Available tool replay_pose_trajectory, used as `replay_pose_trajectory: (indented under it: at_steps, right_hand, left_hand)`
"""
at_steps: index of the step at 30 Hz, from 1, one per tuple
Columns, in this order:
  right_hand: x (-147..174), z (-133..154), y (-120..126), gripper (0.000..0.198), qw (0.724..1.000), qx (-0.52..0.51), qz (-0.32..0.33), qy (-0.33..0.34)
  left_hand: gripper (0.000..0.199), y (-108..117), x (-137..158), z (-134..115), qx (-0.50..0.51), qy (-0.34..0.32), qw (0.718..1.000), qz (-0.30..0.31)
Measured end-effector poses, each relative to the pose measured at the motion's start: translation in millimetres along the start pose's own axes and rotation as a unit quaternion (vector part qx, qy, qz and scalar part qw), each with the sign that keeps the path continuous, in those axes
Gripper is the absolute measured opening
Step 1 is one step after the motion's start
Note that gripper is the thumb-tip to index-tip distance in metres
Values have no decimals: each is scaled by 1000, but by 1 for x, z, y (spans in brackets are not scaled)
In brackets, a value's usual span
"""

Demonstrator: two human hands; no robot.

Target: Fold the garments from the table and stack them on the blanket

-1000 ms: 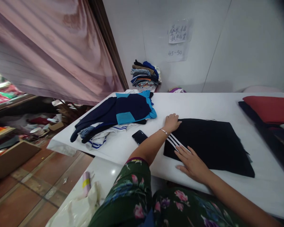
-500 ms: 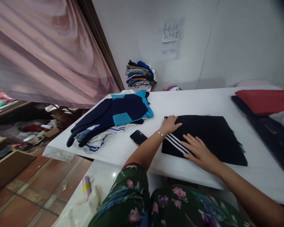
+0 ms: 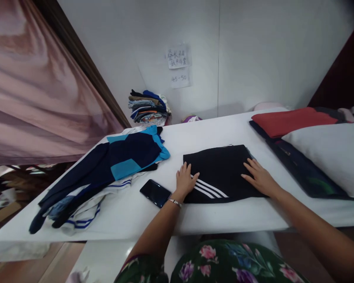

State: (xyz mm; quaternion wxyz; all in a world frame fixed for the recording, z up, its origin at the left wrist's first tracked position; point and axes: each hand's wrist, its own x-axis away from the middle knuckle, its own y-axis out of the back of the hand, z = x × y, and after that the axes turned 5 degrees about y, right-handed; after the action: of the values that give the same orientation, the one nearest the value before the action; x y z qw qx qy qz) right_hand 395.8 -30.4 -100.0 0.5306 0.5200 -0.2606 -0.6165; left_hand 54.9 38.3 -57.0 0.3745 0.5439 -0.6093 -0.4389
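Observation:
A folded black garment [image 3: 218,169] with three white stripes lies flat on the white table in front of me. My left hand [image 3: 186,181] rests on its left edge beside the stripes, fingers spread. Over its right side lies my right hand [image 3: 259,177], the fingers stretched out and apart. Neither hand grips the cloth. A black smartphone [image 3: 155,193] lies just left of my left wrist.
Navy and light-blue garments [image 3: 129,157] are heaped on the left of the white table [image 3: 206,135]. A pile of folded clothes [image 3: 149,106] stands by the wall. At right lie a red garment [image 3: 292,120] and a white pillow-like thing [image 3: 333,153]. A pink curtain [image 3: 47,98] hangs at left.
My right hand has moved from the stripes to the garment's right side. My left hand stays at the left edge. The view has turned to the right.

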Motion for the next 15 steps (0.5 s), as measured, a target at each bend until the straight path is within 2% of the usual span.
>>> replay_pose_trajectory:
  at_steps: [2, 4, 6, 8, 10, 12, 15]
  right_hand:
    - [-2, -3, 3, 66, 998, -59, -14, -28]
    - [-7, -10, 12, 67, 988, -118, -42, -95]
    - [-13, -18, 21, 68, 966, -172, -67, -179]
    - [-20, -24, 29, 72, 938, -236, -64, -246]
    - [-26, -28, 34, 77, 906, -303, -43, -292]
    - [-32, -27, 39, 82, 878, -349, -19, -328]
    - [-39, -21, 45, 83, 844, -395, 14, -364]
  left_hand:
    - [59, 4, 0, 1, 28, 5, 1000, -4]
    - [59, 9, 0, 2, 70, 26, 997, -16]
    - [58, 15, -2, 5, 115, 51, 992, -30]
    - [59, 20, -6, 8, 159, 91, 983, -27]
    - [62, 24, -11, 11, 219, 148, 965, -3]
    - [60, 26, -16, 13, 295, 200, 934, 22]
    - [38, 25, -20, 14, 378, 209, 900, 55]
